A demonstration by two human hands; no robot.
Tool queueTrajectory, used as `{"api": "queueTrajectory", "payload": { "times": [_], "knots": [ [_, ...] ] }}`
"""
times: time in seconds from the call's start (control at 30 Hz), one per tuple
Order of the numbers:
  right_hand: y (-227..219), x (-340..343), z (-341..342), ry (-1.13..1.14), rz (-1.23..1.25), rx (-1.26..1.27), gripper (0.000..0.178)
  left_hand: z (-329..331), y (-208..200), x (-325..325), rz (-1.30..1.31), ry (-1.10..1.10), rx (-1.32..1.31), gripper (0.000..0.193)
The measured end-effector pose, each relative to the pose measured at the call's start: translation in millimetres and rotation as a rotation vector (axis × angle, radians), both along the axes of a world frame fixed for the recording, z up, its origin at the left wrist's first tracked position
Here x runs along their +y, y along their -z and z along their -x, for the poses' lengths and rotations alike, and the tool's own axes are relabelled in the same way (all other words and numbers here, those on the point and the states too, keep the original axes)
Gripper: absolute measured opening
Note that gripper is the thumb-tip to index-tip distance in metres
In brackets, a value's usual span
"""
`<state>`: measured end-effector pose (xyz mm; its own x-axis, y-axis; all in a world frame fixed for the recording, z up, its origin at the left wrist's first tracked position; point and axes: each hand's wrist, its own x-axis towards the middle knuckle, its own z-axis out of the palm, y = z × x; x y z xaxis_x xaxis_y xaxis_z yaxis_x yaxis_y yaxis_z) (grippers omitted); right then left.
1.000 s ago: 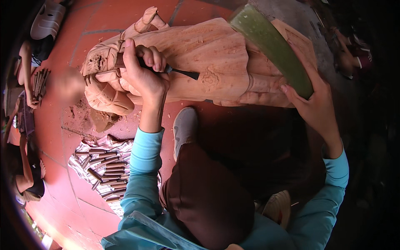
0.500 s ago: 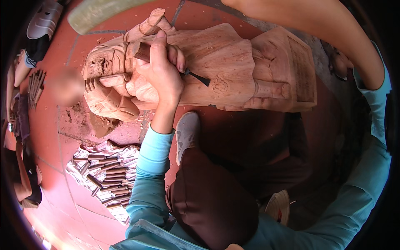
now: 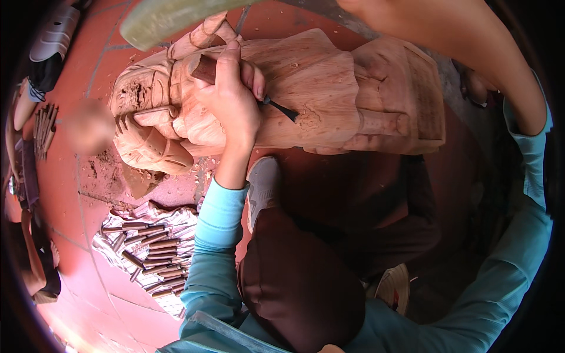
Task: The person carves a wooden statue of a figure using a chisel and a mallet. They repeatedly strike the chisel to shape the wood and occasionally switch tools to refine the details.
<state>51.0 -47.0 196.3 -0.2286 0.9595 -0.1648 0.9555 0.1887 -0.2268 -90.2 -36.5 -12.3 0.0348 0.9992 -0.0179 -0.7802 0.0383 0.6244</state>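
Note:
My left hand (image 3: 232, 97) is closed around a chisel (image 3: 203, 69). Its thick wooden handle sticks out above the fist, and its dark flat blade slants down to the right. The blade's tip is beside a flower motif on a carved wooden statue (image 3: 318, 65), which lies on its side across the floor. Along the upper edge, my raised right forearm (image 3: 447, 47) reaches in from the right; the fingers of that hand are out of view. A blurred, pale green club-like mallet (image 3: 170, 20) hangs over the statue's upper part; its grip end is cut off by the frame.
Several wood-handled chisels (image 3: 159, 253) lie on a striped cloth (image 3: 115, 220) at lower left. More tools (image 3: 45, 129) lie at far left, near another person's limbs (image 3: 35, 247). Wood shavings and a brown block (image 3: 141, 179) lie on red tiles. My shoe (image 3: 263, 185) is below the statue.
The pale mallet and my right forearm have shifted to the right along the upper edge. The chisel in my left hand stays by the flower motif.

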Motion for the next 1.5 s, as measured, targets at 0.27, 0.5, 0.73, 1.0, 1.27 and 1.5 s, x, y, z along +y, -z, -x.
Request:
{"api": "queueTrajectory", "payload": {
  "times": [0.27, 0.5, 0.73, 1.0, 1.27, 1.5],
  "knots": [
    [8, -31, -3, -0.055, -0.058, -0.051, 0.060, -3, -7, -4, -0.051, 0.012, 0.044, 0.022],
    [15, -63, 3, -0.174, -0.178, -0.148, 0.060, 18, -29, -46, -0.150, 0.242, -0.325, 0.025],
    [19, -79, 3, -0.258, -0.294, -0.203, 0.060, 29, -48, -72, -0.353, 0.428, 0.724, 0.007],
    [34, -132, -16, 0.121, -0.151, 0.048, 0.061, 26, 28, -109, -0.927, 0.474, 1.356, 0.021],
    [45, -159, -49, 0.215, -0.301, 0.106, 0.064, 18, -18, -54, -0.277, 0.511, 0.504, 0.025],
    [58, -153, -60, 0.353, -0.313, 0.189, 0.064, -38, -30, 54, -0.148, 0.701, 0.096, 0.027]
  ]
}}
